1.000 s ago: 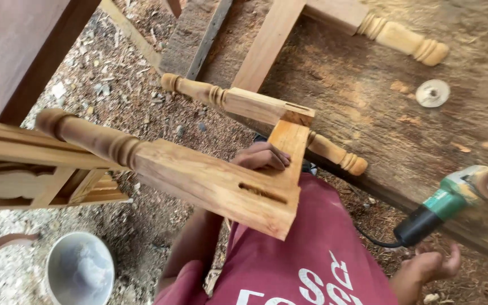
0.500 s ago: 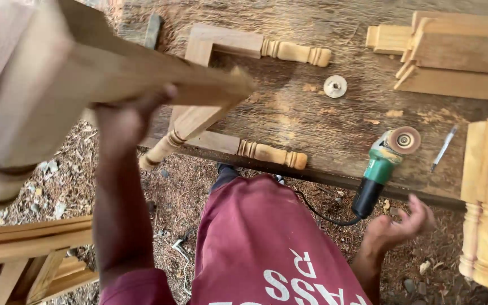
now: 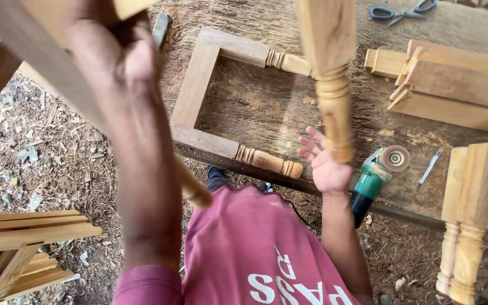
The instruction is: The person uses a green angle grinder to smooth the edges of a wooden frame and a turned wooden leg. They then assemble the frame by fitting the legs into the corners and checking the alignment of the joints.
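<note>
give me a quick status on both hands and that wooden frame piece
Left hand gripping raised wooden frame piece. Right hand open, reaching toward its turned leg. Green angle grinder on workbench beside right hand.

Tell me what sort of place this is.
Most likely an open-air woodworking or furniture shop. Turned wooden legs and frame parts lie on a rough workbench, an angle grinder sits at its edge, and wood chips cover the dirt ground.
</note>
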